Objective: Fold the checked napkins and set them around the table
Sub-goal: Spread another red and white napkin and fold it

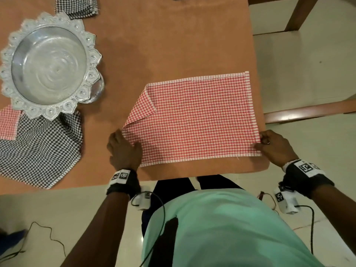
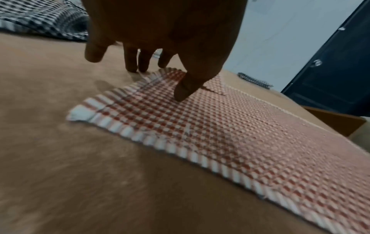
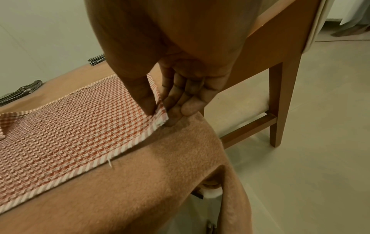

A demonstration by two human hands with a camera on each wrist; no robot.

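Note:
A red checked napkin point(image 1: 192, 116) point(image 2: 220, 134) point(image 3: 70, 126) lies flat on the tan tablecloth near the table's front right corner, with its far left corner flipped over onto itself. My left hand point(image 1: 125, 145) point(image 2: 158, 81) is at the napkin's left edge. Its thumb tip rests on the cloth and its straight fingers point(image 2: 132, 66) touch the table just past the edge. My right hand point(image 1: 259, 141) point(image 3: 162, 115) pinches the near right corner, thumb on top and fingertips under the hem.
An ornate silver bowl point(image 1: 48, 64) stands at the left, over a black checked napkin point(image 1: 38, 147) and a red one point(image 1: 7, 124). A folded black checked napkin point(image 1: 77, 6) lies at the back. A wooden chair point(image 1: 308, 74) point(image 3: 280, 79) stands right of the table's edge.

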